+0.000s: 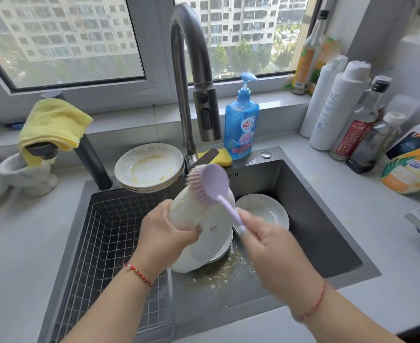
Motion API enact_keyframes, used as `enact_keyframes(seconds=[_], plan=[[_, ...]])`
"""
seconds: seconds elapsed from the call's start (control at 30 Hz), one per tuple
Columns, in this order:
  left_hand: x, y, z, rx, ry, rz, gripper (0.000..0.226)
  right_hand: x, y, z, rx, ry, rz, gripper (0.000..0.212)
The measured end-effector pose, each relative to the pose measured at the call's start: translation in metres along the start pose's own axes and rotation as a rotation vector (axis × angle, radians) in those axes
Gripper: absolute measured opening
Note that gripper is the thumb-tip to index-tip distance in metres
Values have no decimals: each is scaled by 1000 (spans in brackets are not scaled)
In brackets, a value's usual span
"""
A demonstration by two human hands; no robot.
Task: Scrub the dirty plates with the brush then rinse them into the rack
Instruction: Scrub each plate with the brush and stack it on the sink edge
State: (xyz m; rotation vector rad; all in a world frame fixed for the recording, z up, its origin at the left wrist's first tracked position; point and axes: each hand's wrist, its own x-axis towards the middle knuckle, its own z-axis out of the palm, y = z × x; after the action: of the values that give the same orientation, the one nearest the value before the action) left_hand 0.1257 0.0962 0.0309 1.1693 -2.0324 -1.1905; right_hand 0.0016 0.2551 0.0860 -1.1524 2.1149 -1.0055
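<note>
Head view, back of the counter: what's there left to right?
Yellow cloth → stack of dirty plates → faucet → blue soap bottle → white bottles → dark sauce bottles.

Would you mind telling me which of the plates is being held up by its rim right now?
The tilted plate over the sink, gripped by the left hand; the others lie flat, stacked or in the basin.
</note>
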Motion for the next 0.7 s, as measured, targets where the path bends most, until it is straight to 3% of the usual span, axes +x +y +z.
enact_keyframes(seconds=[0.1,0.27,0.47,0.57,0.7], plan=[[3,-5,3,-138,4,-53,39,-12,-12,13,-209,-70,-36,44],[-2,-2,-7,-160,9,-8,38,12,4,-12,-112,60,48,46],[3,-10,-16,-458,42,-138,74,28,46,-15,-195,80,303,30],[4,-13,-14,-558,55,-207,78,23,43,-13,-179,135,198,30],[7,-16,-7,-664,61,-268,78,17,25,0,-280,94,41,48]])
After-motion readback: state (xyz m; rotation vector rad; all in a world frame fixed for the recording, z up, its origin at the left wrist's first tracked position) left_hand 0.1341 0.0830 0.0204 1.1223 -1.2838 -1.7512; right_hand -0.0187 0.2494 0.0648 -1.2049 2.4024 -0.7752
